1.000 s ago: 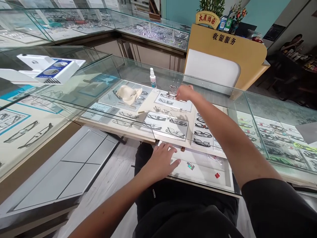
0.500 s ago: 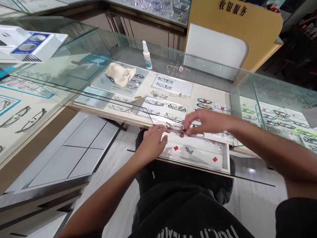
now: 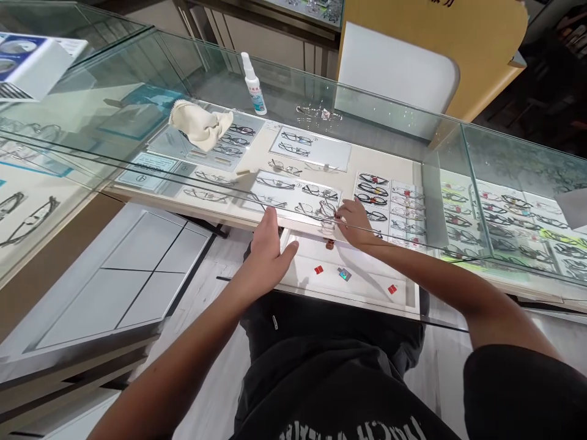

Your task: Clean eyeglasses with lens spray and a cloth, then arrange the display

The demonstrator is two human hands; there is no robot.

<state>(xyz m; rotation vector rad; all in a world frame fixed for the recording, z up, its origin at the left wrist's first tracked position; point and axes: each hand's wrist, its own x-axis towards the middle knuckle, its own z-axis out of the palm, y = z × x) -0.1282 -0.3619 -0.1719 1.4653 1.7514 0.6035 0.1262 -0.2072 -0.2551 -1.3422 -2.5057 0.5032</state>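
My right hand (image 3: 355,223) reaches under the glass top of the counter, its fingers closed on a pair of glasses (image 3: 327,212). Only part of that frame shows, since the fingers and reflections cover it. At the front edge of the glass is my left hand (image 3: 266,260), holding nothing, thumb spread away from the extended fingers. Below both hands an open white drawer (image 3: 367,299) contains a red tag (image 3: 318,269), another red tag (image 3: 392,289) and a small grey shiny card (image 3: 343,274). A small brown item (image 3: 329,244) is at its back edge.
On the glass top (image 3: 394,131) stand a white spray bottle (image 3: 255,88), a cream cloth (image 3: 202,124) and a clear-looking pair of glasses (image 3: 318,113). Beneath it several frames lie on white display boards (image 3: 330,157). A white-and-blue box (image 3: 41,64) sits at far left.
My right hand has moved forward with the glasses, from above the drawer to under the glass. My left hand has let go of the glasses and spread its thumb. The view has shifted.
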